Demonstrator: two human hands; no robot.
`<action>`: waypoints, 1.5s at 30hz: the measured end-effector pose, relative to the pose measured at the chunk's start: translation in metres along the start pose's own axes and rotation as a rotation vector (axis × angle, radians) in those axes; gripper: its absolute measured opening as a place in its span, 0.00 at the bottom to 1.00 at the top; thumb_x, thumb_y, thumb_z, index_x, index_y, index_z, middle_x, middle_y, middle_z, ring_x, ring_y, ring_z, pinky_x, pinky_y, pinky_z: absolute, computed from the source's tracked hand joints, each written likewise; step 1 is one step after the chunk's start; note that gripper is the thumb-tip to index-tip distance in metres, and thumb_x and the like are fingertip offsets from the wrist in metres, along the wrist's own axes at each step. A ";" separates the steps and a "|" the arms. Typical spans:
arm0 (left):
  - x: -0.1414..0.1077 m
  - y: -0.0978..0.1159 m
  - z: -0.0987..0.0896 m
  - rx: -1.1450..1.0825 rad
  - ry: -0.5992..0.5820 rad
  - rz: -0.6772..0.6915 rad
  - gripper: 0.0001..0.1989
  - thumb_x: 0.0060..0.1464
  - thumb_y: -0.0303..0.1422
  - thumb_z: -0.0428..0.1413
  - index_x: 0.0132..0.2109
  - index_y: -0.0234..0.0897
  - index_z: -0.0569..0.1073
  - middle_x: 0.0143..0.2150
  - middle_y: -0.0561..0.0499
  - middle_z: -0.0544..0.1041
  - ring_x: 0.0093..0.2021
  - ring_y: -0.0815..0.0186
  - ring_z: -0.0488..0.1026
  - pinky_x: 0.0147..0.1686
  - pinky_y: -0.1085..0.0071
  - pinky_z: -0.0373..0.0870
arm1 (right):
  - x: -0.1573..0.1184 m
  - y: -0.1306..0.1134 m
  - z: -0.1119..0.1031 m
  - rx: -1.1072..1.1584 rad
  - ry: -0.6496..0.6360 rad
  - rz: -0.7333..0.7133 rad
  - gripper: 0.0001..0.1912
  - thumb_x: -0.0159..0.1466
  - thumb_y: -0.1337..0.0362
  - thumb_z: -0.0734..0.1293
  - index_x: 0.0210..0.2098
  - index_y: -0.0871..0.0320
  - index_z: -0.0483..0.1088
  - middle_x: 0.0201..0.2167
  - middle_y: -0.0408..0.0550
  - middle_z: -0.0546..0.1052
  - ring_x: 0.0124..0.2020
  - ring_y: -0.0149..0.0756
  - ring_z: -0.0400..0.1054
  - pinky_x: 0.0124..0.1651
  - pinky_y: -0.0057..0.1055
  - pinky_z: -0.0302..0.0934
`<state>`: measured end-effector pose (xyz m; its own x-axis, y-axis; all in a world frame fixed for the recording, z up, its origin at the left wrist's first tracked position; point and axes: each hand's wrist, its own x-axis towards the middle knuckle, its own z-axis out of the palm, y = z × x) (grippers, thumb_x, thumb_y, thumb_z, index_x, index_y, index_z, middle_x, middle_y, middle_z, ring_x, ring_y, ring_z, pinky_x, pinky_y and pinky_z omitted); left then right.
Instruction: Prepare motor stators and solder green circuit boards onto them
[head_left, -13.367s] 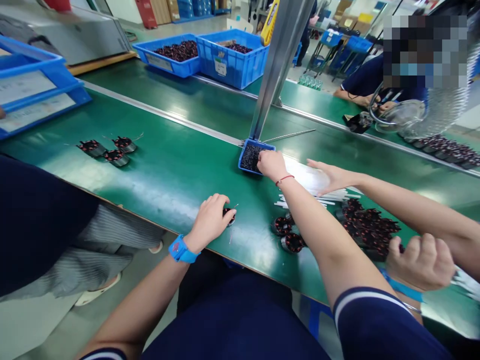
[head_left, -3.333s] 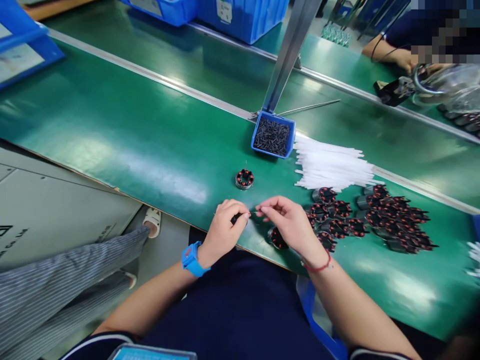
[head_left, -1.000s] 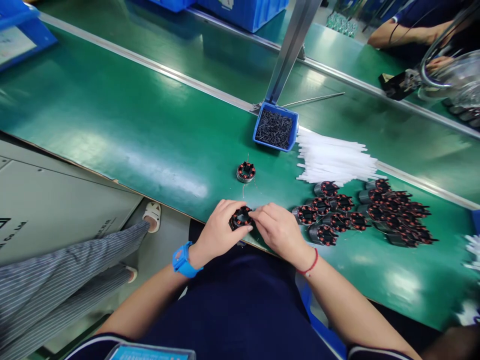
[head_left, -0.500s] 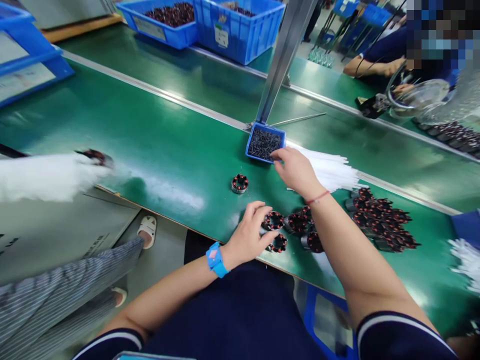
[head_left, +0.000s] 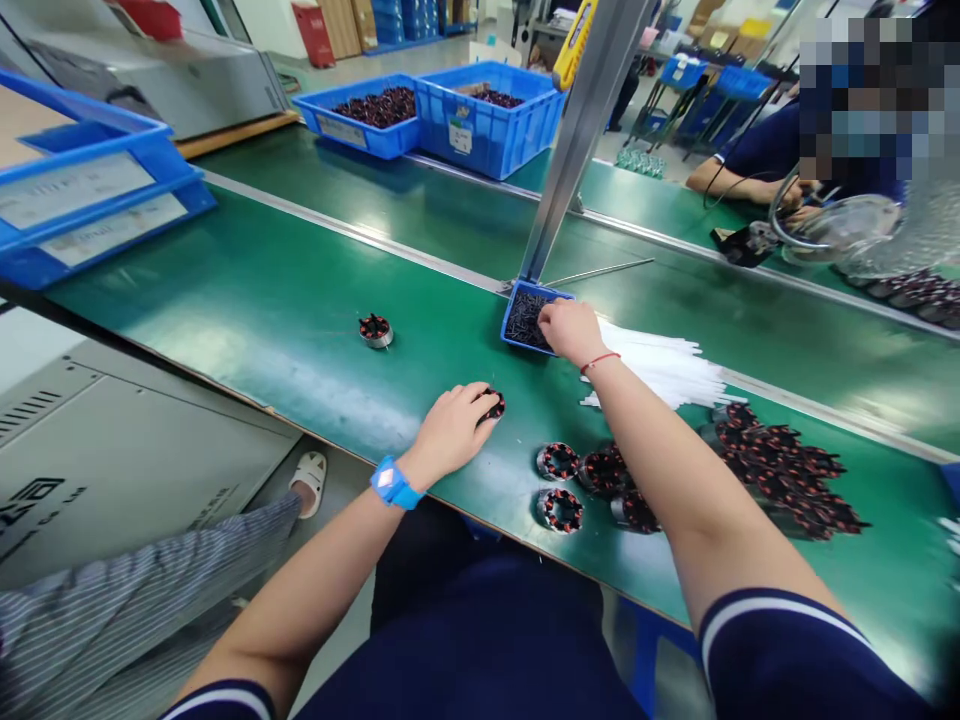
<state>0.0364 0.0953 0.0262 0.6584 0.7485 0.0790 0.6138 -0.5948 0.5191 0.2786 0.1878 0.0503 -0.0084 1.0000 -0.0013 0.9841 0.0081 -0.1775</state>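
My left hand (head_left: 454,428), with a blue band on its wrist, curls its fingers over a small motor stator (head_left: 492,405) on the green bench; part of that ring is hidden under the fingers. My right hand (head_left: 568,330) reaches into a small blue tray (head_left: 510,345) of thin black tube pieces (head_left: 525,318). Its fingertips are drawn together among the pieces; whether one is pinched cannot be made out. Two stators, one nearer the back (head_left: 557,461) and one nearer the edge (head_left: 560,510), lie between my arms. Another stator (head_left: 376,331) sits alone farther left.
White tubes (head_left: 652,362) lie beside the tray, under my right forearm. Clustered stators (head_left: 787,470) stand to the right. A metal post (head_left: 574,140) rises behind the tray. Blue bins (head_left: 480,125) hold more parts at the back. Stacked blue crates (head_left: 97,200) are at left.
My left hand has moved from the two near stators onto the single one. My right hand has gone deeper into the tray. A co-worker's white-sleeved arm has withdrawn, leaving a stator at left.
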 end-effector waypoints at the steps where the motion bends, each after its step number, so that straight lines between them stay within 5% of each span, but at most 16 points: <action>1: -0.006 -0.001 -0.006 -0.058 -0.052 0.022 0.14 0.59 0.30 0.50 0.52 0.37 0.71 0.58 0.44 0.69 0.55 0.56 0.66 0.56 0.57 0.62 | -0.003 -0.002 -0.002 0.055 0.012 0.007 0.12 0.63 0.68 0.58 0.36 0.63 0.74 0.43 0.60 0.76 0.46 0.46 0.68 0.49 0.40 0.55; 4: -0.021 -0.001 -0.026 -0.259 -0.182 -0.010 0.10 0.58 0.29 0.51 0.46 0.39 0.73 0.55 0.48 0.71 0.55 0.60 0.68 0.55 0.62 0.63 | -0.023 -0.014 -0.004 0.235 -0.007 0.000 0.12 0.65 0.66 0.57 0.40 0.61 0.71 0.39 0.53 0.77 0.41 0.38 0.71 0.43 0.33 0.61; 6: -0.024 0.001 -0.032 -0.334 -0.151 -0.141 0.08 0.58 0.31 0.51 0.44 0.38 0.72 0.49 0.49 0.75 0.49 0.62 0.71 0.49 0.65 0.67 | -0.046 -0.028 0.000 0.401 -0.082 -0.019 0.11 0.65 0.64 0.57 0.38 0.60 0.69 0.34 0.48 0.78 0.35 0.33 0.73 0.37 0.27 0.63; 8: -0.022 0.005 -0.030 -0.332 -0.098 -0.232 0.09 0.58 0.32 0.52 0.45 0.38 0.71 0.43 0.49 0.76 0.45 0.62 0.71 0.46 0.65 0.67 | -0.071 -0.042 0.006 0.660 -0.198 -0.002 0.08 0.64 0.63 0.59 0.34 0.59 0.67 0.31 0.46 0.78 0.31 0.31 0.74 0.32 0.25 0.64; 12: -0.013 0.010 -0.014 -0.284 -0.143 -0.197 0.08 0.58 0.31 0.52 0.42 0.38 0.74 0.41 0.50 0.75 0.44 0.60 0.70 0.46 0.64 0.66 | -0.109 -0.060 0.017 1.001 -0.328 0.089 0.06 0.62 0.62 0.62 0.31 0.58 0.66 0.29 0.45 0.77 0.30 0.33 0.74 0.32 0.27 0.65; 24: -0.011 0.010 0.005 -0.377 -0.046 -0.244 0.09 0.57 0.30 0.51 0.34 0.39 0.76 0.37 0.52 0.76 0.41 0.63 0.69 0.44 0.66 0.64 | -0.126 -0.060 0.010 0.923 -0.282 0.075 0.04 0.61 0.64 0.62 0.31 0.57 0.66 0.29 0.43 0.77 0.32 0.32 0.72 0.38 0.30 0.64; 39: -0.009 0.013 0.006 -0.378 -0.040 -0.267 0.09 0.56 0.29 0.51 0.31 0.38 0.75 0.35 0.52 0.75 0.40 0.64 0.68 0.42 0.68 0.64 | -0.129 -0.060 0.008 0.811 -0.305 0.009 0.05 0.62 0.64 0.61 0.32 0.57 0.68 0.29 0.42 0.78 0.31 0.31 0.71 0.37 0.28 0.62; 45: -0.009 0.014 0.005 -0.382 -0.038 -0.273 0.08 0.56 0.29 0.51 0.31 0.37 0.74 0.35 0.52 0.75 0.40 0.63 0.68 0.41 0.67 0.64 | -0.136 -0.061 0.008 0.674 -0.258 -0.056 0.08 0.62 0.66 0.63 0.41 0.56 0.70 0.34 0.44 0.78 0.34 0.31 0.71 0.39 0.28 0.61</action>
<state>0.0413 0.0786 0.0284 0.5147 0.8472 -0.1314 0.5674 -0.2217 0.7931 0.2179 0.0517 0.0534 -0.1791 0.9649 -0.1920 0.6579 -0.0276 -0.7526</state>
